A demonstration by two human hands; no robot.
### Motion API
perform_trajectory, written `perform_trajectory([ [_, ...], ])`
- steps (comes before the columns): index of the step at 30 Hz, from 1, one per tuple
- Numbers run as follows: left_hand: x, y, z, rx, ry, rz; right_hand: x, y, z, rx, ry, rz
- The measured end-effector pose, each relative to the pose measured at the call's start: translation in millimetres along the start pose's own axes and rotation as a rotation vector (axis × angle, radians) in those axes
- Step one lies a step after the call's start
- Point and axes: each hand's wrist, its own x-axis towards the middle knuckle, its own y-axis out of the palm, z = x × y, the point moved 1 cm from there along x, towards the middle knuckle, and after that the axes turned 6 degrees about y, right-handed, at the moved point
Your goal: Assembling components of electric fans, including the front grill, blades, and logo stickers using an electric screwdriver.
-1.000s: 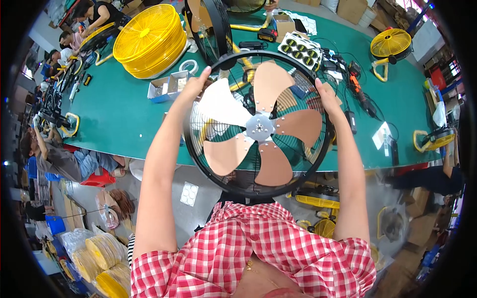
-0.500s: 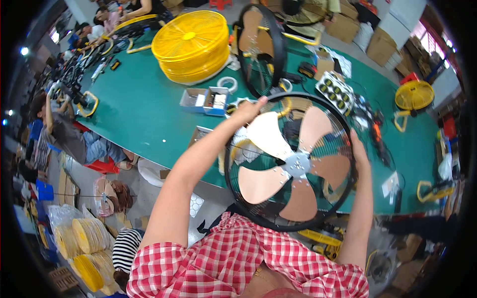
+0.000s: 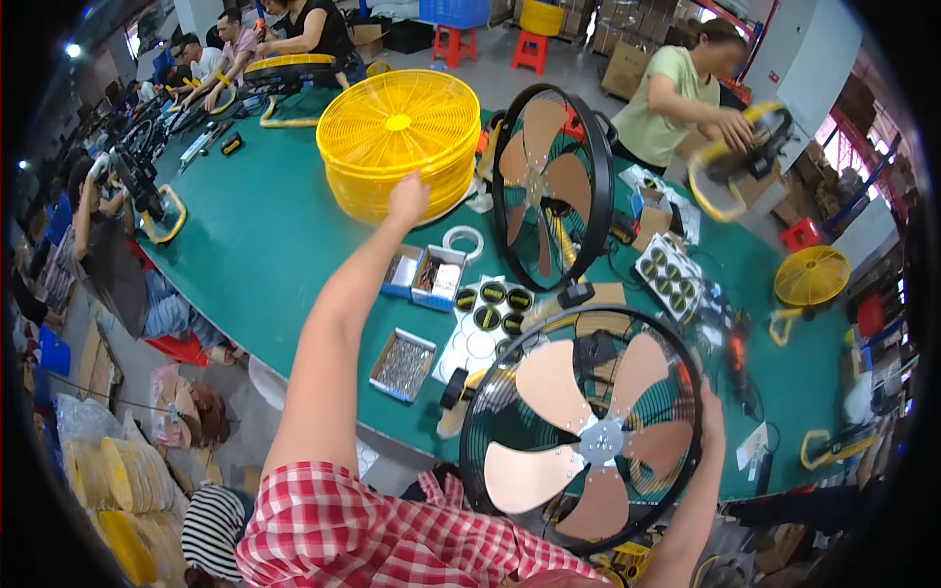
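A black-rimmed fan with copper-coloured blades tilts toward me at the near table edge. My right hand is closed round its right rim. My left arm stretches forward over the table. At its end my left hand is at the front of a stack of yellow fan grilles, fingers stretched out and partly hidden; I cannot tell whether they touch it. A second black fan with copper blades stands upright right of the stack.
Near my left arm lie a box of small metal parts, another small parts box, a tape roll and a sticker sheet. Across the table a co-worker handles a fan base. Cables lie at right.
My left hand has let go of the black fan's rim and reached forward to the yellow grilles. The fan has dropped slightly toward me. A co-worker has come into view with a fan base.
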Motion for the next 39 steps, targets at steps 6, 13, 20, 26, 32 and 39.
perform_trajectory([
  [6,52.5,41.4,34.0,0.358,-0.084,0.125,20.4,-23.8,-30.7,0.004,-0.031,-0.062],
  [13,51.1,-31.0,10.8,0.432,0.296,0.045,10.1,-12.9,-10.7,0.055,0.045,0.047],
  [20,37.7,-185.9,-40.4,-0.049,0.24,-0.258,36.1,-21.0,-32.4,-0.009,-0.073,0.021],
  [26,-34.6,-309.4,-78.3,-1.399,-0.13,-0.284,24.8,-15.2,-16.9,-0.021,-0.068,0.038],
  [32,-152.7,-326.6,-98.0,-2.191,0.033,0.188,25.6,-4.8,11.4,-0.269,-0.739,-0.178],
  [39,-252.6,-316.0,-173.6,-2.256,-0.184,-0.076,-60.6,59.3,84.8,0.445,-0.429,0.513],
])
